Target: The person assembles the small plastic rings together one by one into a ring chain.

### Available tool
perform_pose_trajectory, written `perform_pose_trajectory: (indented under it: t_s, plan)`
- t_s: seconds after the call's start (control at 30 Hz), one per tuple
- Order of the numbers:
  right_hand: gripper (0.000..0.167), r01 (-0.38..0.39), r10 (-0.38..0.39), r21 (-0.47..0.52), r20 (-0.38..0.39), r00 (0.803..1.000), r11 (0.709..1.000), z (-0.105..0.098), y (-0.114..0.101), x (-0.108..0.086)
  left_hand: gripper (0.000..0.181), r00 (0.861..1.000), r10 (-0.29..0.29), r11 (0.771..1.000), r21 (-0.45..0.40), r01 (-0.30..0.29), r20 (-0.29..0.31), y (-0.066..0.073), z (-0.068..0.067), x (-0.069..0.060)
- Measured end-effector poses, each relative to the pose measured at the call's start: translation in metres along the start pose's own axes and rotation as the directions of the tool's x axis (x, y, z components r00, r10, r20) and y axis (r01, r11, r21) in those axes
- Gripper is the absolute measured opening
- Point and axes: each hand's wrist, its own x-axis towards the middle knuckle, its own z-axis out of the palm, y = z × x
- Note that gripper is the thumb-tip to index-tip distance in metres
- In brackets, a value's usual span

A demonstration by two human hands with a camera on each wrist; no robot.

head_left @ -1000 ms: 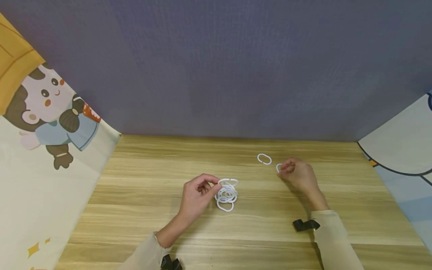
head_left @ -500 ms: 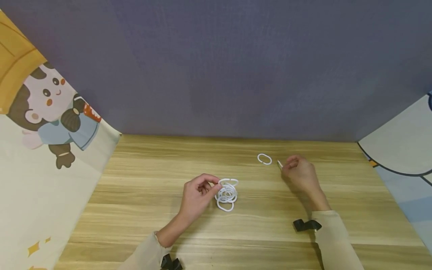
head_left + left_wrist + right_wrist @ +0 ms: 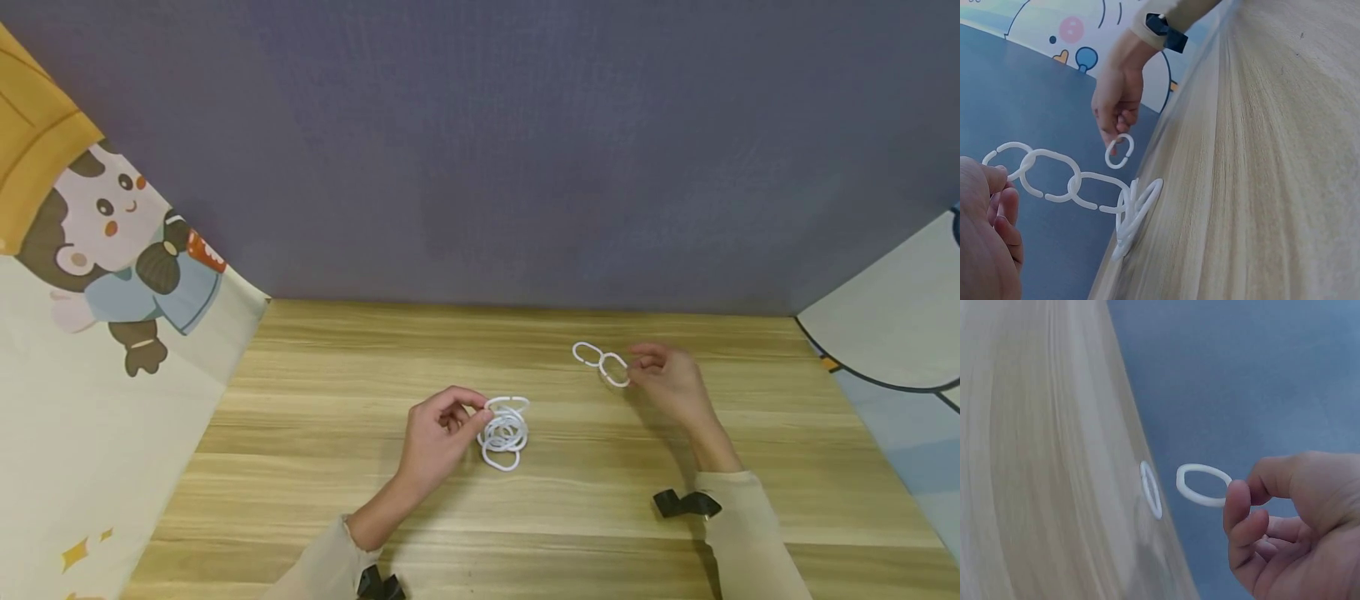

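My left hand (image 3: pixel 442 433) pinches the top link of a chain of white oval plastic links (image 3: pixel 1054 175). In the left wrist view the chain slants down from the fingers, and its lower links bunch together at the tabletop. My right hand (image 3: pixel 670 387) pinches one single white link (image 3: pixel 1204 485) by its end between thumb and finger, held above the table. A small gap shows in this link's side. Another loose white link (image 3: pixel 1150 490) lies flat on the wood, just left of the held one and apart from it in the right wrist view.
The wooden tabletop (image 3: pixel 337 350) ends at a dark blue-grey back panel (image 3: pixel 525 167). Printed side walls with cartoon figures (image 3: pixel 135 258) stand at left and right. Each sleeve carries a black wrist mount (image 3: pixel 684 503).
My right hand has turned the pinched link so its full oval now faces the head camera, shifting very slightly right. The left hand and chain have stayed put.
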Motion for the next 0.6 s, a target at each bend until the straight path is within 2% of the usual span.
perform_pose_trajectory:
  t_s: [0.13,0.3,0.47,0.6]
  plan:
    - [0.048,-0.003,-0.002,0.103,0.047,0.999,0.995,0.003,-0.011,-0.003,0.010,1.000,-0.001,1.000,0.001,0.001,-0.002,0.000,0.000,0.000]
    - [0.048,0.009,-0.024,0.234,0.063,0.998,0.972,0.011,-0.027,-0.009,0.011,1.000,0.003,1.000,0.003,-0.003,-0.004,0.000,0.000,0.000]
    - [0.046,0.048,-0.071,0.292,0.067,0.995,0.955,0.020,-0.045,-0.017,0.011,1.000,0.006,1.000,0.002,-0.006,-0.001,-0.001,0.000,-0.001]
    - [0.044,0.048,-0.075,0.318,0.074,0.994,0.947,0.027,-0.055,-0.025,0.012,1.000,0.008,1.000,0.005,-0.008,0.001,-0.001,0.001,-0.001]
